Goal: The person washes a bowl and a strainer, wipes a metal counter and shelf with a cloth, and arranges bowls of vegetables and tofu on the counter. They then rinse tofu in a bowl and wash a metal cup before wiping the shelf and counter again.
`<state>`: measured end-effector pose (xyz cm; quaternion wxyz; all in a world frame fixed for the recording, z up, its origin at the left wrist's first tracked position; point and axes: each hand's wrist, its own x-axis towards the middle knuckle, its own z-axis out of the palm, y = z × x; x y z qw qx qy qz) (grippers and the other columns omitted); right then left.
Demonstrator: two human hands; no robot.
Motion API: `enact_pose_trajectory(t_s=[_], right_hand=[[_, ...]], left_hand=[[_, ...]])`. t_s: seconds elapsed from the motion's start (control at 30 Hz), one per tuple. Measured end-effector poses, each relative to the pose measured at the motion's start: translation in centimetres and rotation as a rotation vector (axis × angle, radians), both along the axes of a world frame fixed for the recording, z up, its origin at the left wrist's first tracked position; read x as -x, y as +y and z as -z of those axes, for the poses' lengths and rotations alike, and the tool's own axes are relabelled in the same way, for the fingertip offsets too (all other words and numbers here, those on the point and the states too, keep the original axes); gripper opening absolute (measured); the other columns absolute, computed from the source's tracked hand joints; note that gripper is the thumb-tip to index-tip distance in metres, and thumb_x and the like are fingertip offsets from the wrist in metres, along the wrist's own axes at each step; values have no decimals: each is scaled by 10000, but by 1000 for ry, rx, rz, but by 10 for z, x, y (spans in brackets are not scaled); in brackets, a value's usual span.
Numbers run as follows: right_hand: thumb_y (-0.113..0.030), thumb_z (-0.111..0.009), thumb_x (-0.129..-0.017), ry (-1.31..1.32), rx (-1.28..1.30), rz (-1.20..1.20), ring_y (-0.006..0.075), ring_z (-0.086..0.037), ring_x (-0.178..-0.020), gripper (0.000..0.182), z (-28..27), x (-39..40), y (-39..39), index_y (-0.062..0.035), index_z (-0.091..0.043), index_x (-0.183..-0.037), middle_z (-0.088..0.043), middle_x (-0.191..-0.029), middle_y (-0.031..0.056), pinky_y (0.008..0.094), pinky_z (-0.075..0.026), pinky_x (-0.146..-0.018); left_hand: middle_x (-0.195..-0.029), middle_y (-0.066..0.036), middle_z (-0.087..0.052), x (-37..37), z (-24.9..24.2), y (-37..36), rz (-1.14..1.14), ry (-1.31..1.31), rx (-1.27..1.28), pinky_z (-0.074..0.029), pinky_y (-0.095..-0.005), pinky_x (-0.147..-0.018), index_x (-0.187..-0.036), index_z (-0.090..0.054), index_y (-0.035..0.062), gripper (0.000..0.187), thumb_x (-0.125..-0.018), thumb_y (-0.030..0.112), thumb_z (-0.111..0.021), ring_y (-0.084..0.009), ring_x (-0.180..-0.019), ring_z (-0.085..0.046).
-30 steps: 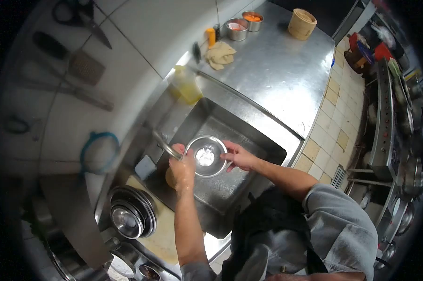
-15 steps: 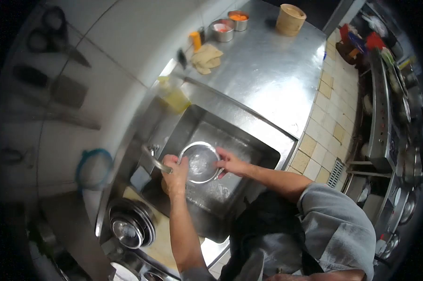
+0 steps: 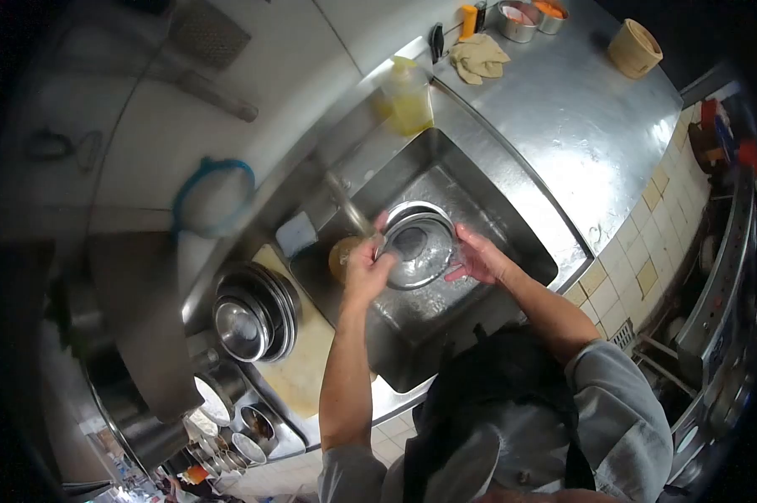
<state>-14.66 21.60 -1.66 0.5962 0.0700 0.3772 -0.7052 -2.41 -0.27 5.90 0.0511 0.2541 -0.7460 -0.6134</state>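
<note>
Over the sink [image 3: 496, 214], my left hand [image 3: 368, 270] grips the left edge of a shiny round metal bowl [image 3: 422, 251], thumb at its near side. At the bowl's right edge my right hand [image 3: 481, 254] curls round the rim, fingers above and below. A second bright rim shows just behind the bowl's far edge. The tap [image 3: 349, 205] reaches out close beside my left fingers. A brown round thing [image 3: 342, 258] sits in the sink, partly hidden by my left hand.
Stacked metal bowls [image 3: 243, 327] stand on a pale board [image 3: 311, 369] at left. A whitish block [image 3: 296, 234] and a container of yellow liquid [image 3: 409, 109] sit by the sink. A cloth [image 3: 479, 59], metal tins [image 3: 518, 23] and a bamboo steamer [image 3: 635, 49] are on the counter.
The view has swung, so the sink sits further right and higher. The bowl has been turned, and my right fingers have moved from inside it to its outer edge.
</note>
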Motion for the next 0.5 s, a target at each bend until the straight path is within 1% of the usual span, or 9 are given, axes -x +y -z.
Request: enact_pose_trajectory(t_s=[0.03, 0.07, 0.17, 0.2, 0.27, 0.37, 0.43, 0.47, 0.5], right_hand=[[-464, -567, -1000, -15, -38, 27, 198, -648, -1035, 552, -2, -1, -2, -150, -445, -1438, -607, -1267, 42, 460, -591, -808], [-464, -567, -1000, -16, -38, 18, 198, -648, -1035, 552, 14, -4, -6, -150, -445, -1438, -607, -1267, 42, 460, -591, -808], [-403, -600, -1003, 164, -137, 75, 192, -647, -989, 524, 55, -11, -21, -94, -494, -1413, -604, -1303, 94, 346, -576, -791], [-346, -628, -995, 265, -122, 87, 164, -648, -957, 472, 50, -13, -28, -81, -532, -1373, -643, -1216, 82, 299, -552, -763], [-193, -704, -954, 454, -156, 64, 107, -644, -867, 372, 62, -10, -37, -43, -604, -1279, -702, -1038, 60, 230, -499, -690], [-177, -700, -950, 609, -136, -40, 100, -625, -830, 326, 35, 2, -44, -28, -625, -1230, -697, -975, 56, 266, -503, -702], [-123, -682, -935, 720, -169, -18, 180, -649, -824, 283, 27, 9, -53, -27, -631, -1196, -689, -968, 86, 325, -510, -735], [-101, -670, -921, 1187, -143, -74, 246, -650, -854, 288, 24, 18, -52, -38, -627, -1199, -671, -977, 115, 350, -512, -756], [-78, -658, -908, 1651, -108, -130, 313, -651, -884, 297, 18, 24, -52, -48, -622, -1201, -654, -985, 144, 375, -515, -778]], left_hand=[[-1380, -68, -601, -5, 0, 0, -31, 13, -166, -432, -252, -998, -1243, -634, -36, 474, -773, -52, -577, -145, -1170, -595], [-1112, -22, -655, -9, 7, 2, -94, 97, -155, -469, -248, -844, -1073, -659, -8, 297, -789, -59, -591, -111, -941, -607], [-850, 45, -564, -33, 2, 9, -79, 4, -221, -404, -218, -690, -845, -576, 38, 100, -814, -54, -598, -57, -762, -490], [-1241, -128, -683, -43, 4, 7, -30, -129, -154, -456, -252, -870, -882, -589, 18, 92, -842, -65, -587, -96, -1050, -610], [-1226, -147, -689, -64, 7, 17, -16, -41, -150, -457, -250, -857, -836, -551, 22, 101, -839, -72, -589, -110, -1049, -610], [-1276, -202, -661, -92, 12, 27, -2, 163, -54, -464, -242, -823, -734, -440, 45, 222, -831, -92, -585, -131, -1042, -604], [-1095, -134, -715, -120, 11, 36, -340, 90, -189, -452, -237, -771, -740, -447, 54, 217, -840, -77, -589, -106, -952, -595], [-907, -46, -648, -140, 24, 35, -437, 63, -175, -415, -227, -693, -744, -430, 65, 239, -866, -39, -608, -73, -832, -534], [-907, -46, -648, -149, 28, 38, -448, 65, -177, -415, -227, -693, -744, -430, 65, 239, -866, -39, -608, -73, -832, -534]])
